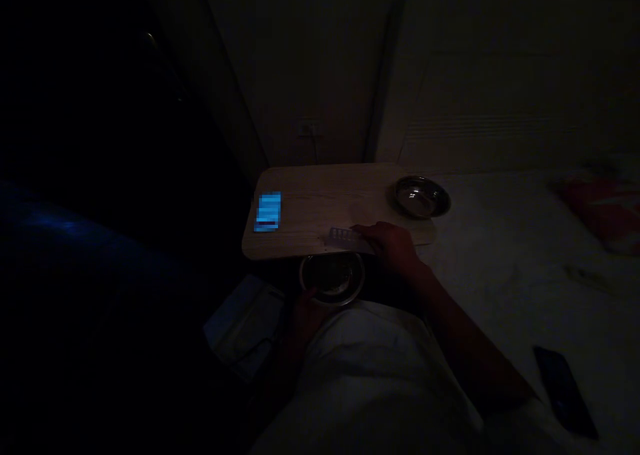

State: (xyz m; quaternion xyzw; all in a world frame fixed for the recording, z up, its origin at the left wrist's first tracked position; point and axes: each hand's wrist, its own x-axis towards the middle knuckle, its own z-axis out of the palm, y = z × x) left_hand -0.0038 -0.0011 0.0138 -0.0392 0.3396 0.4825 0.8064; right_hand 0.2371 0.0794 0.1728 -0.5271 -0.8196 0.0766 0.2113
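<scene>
The room is very dark. My right hand reaches over a wooden tabletop, its fingers closed on a pale flat piece with a row of small rectangles. That piece lies low against the tabletop, near the front edge; its exact kind is unclear in this light. Just below that edge, my left hand grips the rim of a metal bowl, thumb at its near left side. A few small dark specks lie on the wood beside the pale piece. The bowl's contents are too dark to make out.
A second metal bowl stands at the tabletop's right end. A lit, blurred-out screen lies on the left. A dark phone rests on the pale surface at right, with a red cloth beyond. A pale box sits lower left.
</scene>
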